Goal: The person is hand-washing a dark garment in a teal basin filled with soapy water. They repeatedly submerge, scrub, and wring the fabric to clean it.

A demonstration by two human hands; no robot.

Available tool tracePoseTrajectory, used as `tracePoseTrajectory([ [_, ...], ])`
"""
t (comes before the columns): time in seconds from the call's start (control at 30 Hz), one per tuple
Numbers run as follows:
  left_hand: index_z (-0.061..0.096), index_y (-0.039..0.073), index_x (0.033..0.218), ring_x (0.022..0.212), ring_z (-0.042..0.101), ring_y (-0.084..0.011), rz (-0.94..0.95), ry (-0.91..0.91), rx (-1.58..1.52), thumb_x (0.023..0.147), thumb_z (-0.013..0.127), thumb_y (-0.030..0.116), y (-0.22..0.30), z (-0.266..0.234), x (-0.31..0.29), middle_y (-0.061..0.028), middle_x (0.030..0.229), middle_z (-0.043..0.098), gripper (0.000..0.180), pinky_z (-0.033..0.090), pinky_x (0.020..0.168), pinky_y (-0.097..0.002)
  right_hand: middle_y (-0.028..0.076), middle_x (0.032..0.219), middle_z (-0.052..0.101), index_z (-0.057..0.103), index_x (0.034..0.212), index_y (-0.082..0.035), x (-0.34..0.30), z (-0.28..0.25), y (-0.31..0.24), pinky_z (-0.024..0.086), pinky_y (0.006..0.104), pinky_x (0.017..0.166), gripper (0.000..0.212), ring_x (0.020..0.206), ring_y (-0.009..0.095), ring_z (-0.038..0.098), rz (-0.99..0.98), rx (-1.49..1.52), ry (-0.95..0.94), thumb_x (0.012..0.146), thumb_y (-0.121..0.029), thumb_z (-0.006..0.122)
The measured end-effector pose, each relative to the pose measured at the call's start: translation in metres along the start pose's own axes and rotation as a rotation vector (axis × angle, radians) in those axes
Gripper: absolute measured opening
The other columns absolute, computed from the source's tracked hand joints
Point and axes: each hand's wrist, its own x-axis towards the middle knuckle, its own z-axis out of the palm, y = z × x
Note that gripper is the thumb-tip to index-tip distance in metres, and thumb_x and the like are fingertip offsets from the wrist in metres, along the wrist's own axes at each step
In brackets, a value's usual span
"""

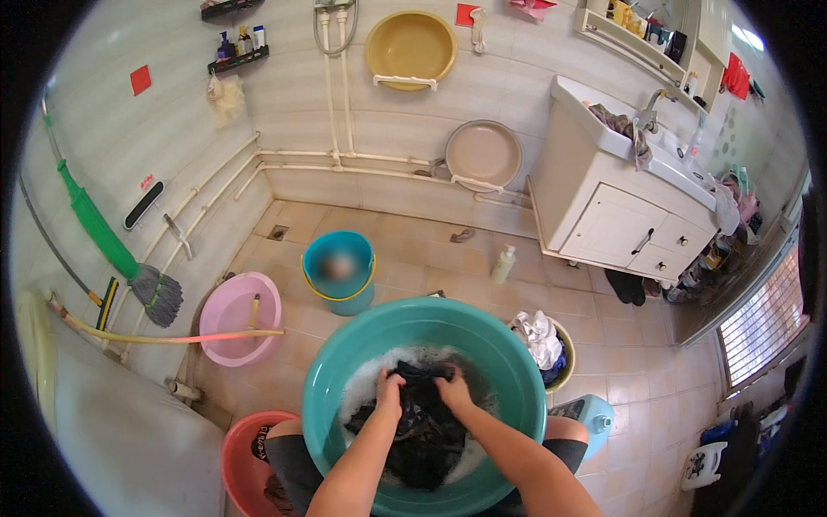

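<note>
A large green basin [491, 336] stands between my knees with sudsy water in it. Wet black cloth [422, 439], perhaps a garment, lies bunched in the suds. My left hand [390, 392] grips the cloth on its left side, with the fingers curled into it. On the other side my right hand [453, 389] holds a fold of the same cloth, its fingertips partly hidden by fabric. Both hands are close together, just above the water near the middle of the basin.
Beyond the basin stand a blue bucket [351, 302] and a pink basin [215, 306] with a hose [172, 339] across it. A red basin [237, 452] is at my left. To the right are a laundry-filled tub [564, 372], a light-blue jug [594, 418] and a pump bottle [503, 265].
</note>
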Motion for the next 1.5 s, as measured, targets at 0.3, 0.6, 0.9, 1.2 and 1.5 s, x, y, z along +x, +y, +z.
tracePoseTrajectory([
  [0.3, 0.053, 0.006, 0.108, 0.066, 0.056, -0.0235, -0.123, -0.572, -0.787, 0.080, 0.058, 0.031, -0.084, -0.023, 0.085, -0.0112, 0.080, 0.057, 0.038, 0.050, 0.061, -0.0363, 0.015, 0.094, 0.058, 0.056, 0.092, -0.006, -0.094, 0.029, -0.063, 0.048, 0.0391, 0.066, 0.030, 0.080, 0.034, 0.057, -0.771, -0.426, -0.230, 0.069, -0.023, 0.066],
  [0.6, 0.061, 0.001, 0.083, 0.075, 0.052, -0.0187, -0.031, -0.192, -0.505, 0.077, 0.059, 0.022, -0.022, 0.019, 0.002, -0.0087, 0.085, 0.058, 0.022, 0.041, 0.065, -0.0355, 0.021, 0.071, 0.058, 0.061, 0.083, -0.004, -0.060, 0.012, -0.053, 0.046, 0.0435, 0.061, 0.021, 0.066, 0.037, 0.057, -0.736, -0.494, 0.029, 0.070, -0.020, 0.060],
  [0.9, 0.053, 0.007, 0.106, 0.106, 0.045, -0.0247, 0.081, -0.105, 0.183, 0.073, 0.067, 0.029, 0.014, 0.021, -0.026, -0.0112, 0.111, 0.051, 0.042, 0.038, 0.088, -0.0358, 0.024, 0.099, 0.056, 0.054, 0.100, 0.004, 0.011, -0.004, 0.004, 0.042, 0.0423, 0.079, 0.057, 0.096, 0.038, 0.053, -0.111, -0.255, 0.202, 0.077, -0.048, 0.055],
  [1.2, 0.027, 0.021, 0.132, 0.119, 0.030, -0.0305, -0.041, -0.039, 0.213, 0.076, 0.062, 0.015, 0.001, -0.009, -0.004, -0.0112, 0.133, 0.027, 0.067, 0.032, 0.092, -0.0465, 0.021, 0.120, 0.045, 0.039, 0.121, -0.004, -0.010, -0.017, -0.014, 0.038, 0.0405, 0.089, 0.058, 0.108, 0.036, 0.046, 0.086, -0.523, -0.054, 0.075, -0.031, 0.062],
  [1.5, 0.056, 0.008, 0.096, 0.076, 0.056, -0.0216, -0.174, -0.613, -0.466, 0.080, 0.054, 0.046, 0.007, -0.013, -0.013, -0.0072, 0.083, 0.059, 0.041, 0.047, 0.066, -0.0387, 0.016, 0.085, 0.059, 0.058, 0.090, -0.002, -0.097, 0.031, -0.060, 0.046, 0.0391, 0.067, 0.032, 0.077, 0.035, 0.057, -0.634, -0.266, -0.161, 0.076, -0.032, 0.060],
])
